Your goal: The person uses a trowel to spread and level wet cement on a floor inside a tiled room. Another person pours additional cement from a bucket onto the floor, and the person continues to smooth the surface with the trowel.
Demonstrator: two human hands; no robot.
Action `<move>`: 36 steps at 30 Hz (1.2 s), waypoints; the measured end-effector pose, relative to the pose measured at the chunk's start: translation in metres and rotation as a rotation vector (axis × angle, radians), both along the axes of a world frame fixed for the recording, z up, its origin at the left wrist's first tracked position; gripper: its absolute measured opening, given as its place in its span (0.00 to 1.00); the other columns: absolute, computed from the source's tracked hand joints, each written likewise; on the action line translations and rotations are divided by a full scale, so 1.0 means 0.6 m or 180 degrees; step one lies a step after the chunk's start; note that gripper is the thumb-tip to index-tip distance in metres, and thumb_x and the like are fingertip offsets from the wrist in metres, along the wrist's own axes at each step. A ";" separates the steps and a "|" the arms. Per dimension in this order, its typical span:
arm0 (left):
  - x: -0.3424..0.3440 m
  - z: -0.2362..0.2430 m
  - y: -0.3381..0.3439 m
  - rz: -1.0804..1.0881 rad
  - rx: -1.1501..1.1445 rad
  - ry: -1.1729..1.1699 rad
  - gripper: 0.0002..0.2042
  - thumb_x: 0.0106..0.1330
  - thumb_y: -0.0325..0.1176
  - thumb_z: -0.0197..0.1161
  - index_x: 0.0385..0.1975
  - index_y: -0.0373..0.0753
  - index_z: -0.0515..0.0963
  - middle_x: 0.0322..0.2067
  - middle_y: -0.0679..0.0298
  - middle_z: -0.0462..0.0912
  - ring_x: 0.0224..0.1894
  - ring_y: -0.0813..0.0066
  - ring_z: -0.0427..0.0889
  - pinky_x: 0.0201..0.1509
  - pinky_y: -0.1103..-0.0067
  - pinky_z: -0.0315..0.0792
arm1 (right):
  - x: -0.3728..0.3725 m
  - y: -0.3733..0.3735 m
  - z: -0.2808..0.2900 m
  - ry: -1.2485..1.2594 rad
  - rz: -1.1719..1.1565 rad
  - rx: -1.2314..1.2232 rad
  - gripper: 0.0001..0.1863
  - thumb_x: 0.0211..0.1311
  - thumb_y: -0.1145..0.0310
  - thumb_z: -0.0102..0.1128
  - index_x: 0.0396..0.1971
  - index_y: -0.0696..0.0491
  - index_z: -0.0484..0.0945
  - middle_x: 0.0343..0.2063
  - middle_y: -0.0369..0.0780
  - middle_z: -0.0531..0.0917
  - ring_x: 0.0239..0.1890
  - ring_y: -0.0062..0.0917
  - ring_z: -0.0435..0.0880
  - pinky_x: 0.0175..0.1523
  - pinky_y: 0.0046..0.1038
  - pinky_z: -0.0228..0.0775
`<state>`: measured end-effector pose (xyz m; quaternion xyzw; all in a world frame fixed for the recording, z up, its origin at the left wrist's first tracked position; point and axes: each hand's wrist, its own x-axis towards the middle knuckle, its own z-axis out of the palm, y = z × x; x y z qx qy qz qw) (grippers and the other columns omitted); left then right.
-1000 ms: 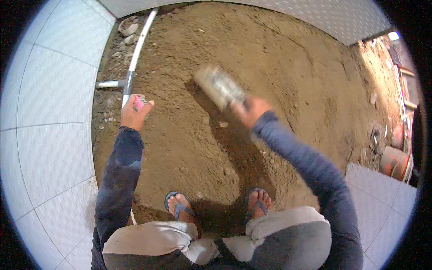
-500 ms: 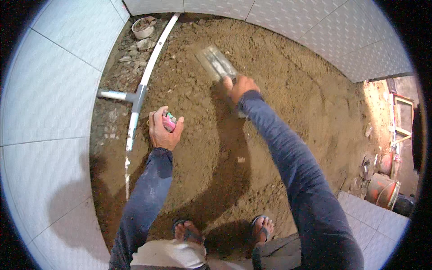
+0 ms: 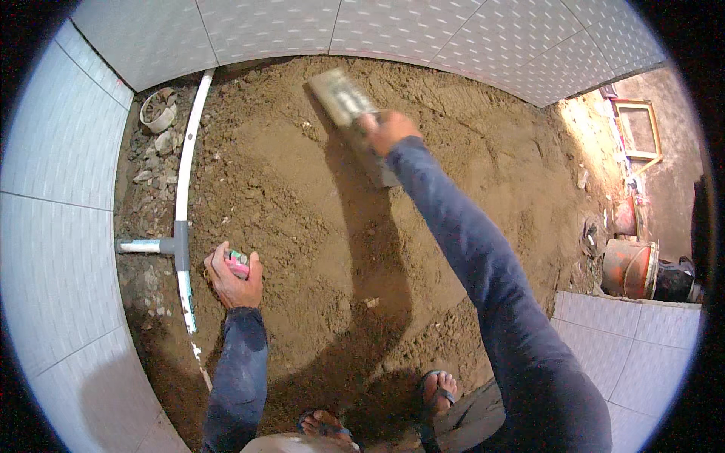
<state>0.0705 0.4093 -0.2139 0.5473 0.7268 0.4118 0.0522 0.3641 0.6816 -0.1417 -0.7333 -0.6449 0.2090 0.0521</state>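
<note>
My right hand [image 3: 391, 132] grips a long rectangular trowel [image 3: 339, 94] over the rough sandy brown floor bed [image 3: 468, 226], toward the back; its blade is blurred. My left hand [image 3: 230, 279] is closed round a small pink and green object [image 3: 237, 263], too small to name surely, low at the left. Beside that hand runs a white pipe [image 3: 194, 140] with a grey tee joint [image 3: 180, 245] branching to the left wall. A white ring of pipe [image 3: 158, 110] lies among rubble at the back left.
Tiled walls rise at the left [image 3: 60, 272] and back [image 3: 385, 34]. Pale tiling [image 3: 627, 347] borders the lower right. Beyond a gap at the right are an orange-marked bucket [image 3: 625, 267], a dark container [image 3: 672, 279] and a wooden frame [image 3: 654, 128]. My sandalled feet are at the bottom.
The view has shifted, showing more of the back wall. My right hand has moved the trowel farther from my feet over the past second. My left hand still holds the small object, now clear of the pipe.
</note>
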 end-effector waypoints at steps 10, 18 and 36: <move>0.008 -0.004 0.006 0.0055 -0.0029 0.0061 0.26 0.55 0.33 0.68 0.54 0.34 0.68 0.46 0.50 0.72 0.48 0.49 0.73 0.52 0.64 0.70 | 0.253 0.036 0.001 -0.0127 -0.1189 0.0008 0.38 0.60 0.36 0.51 0.45 0.61 0.81 0.46 0.58 0.81 0.53 0.51 0.79 0.59 0.42 0.69; 0.026 0.000 0.010 0.0192 -0.0262 0.0199 0.26 0.57 0.34 0.68 0.54 0.34 0.67 0.46 0.49 0.70 0.49 0.49 0.73 0.52 0.62 0.69 | 0.353 0.000 0.010 -0.0281 -0.1265 0.0246 0.41 0.59 0.34 0.49 0.49 0.62 0.78 0.49 0.58 0.80 0.54 0.50 0.79 0.59 0.46 0.69; 0.205 0.036 0.249 -0.0831 0.0003 0.0149 0.27 0.59 0.42 0.68 0.54 0.34 0.70 0.48 0.49 0.72 0.52 0.51 0.72 0.57 0.64 0.67 | 0.585 -0.080 -0.049 0.1304 -0.2335 0.0706 0.30 0.62 0.45 0.53 0.35 0.63 0.79 0.34 0.52 0.83 0.34 0.37 0.85 0.38 0.38 0.76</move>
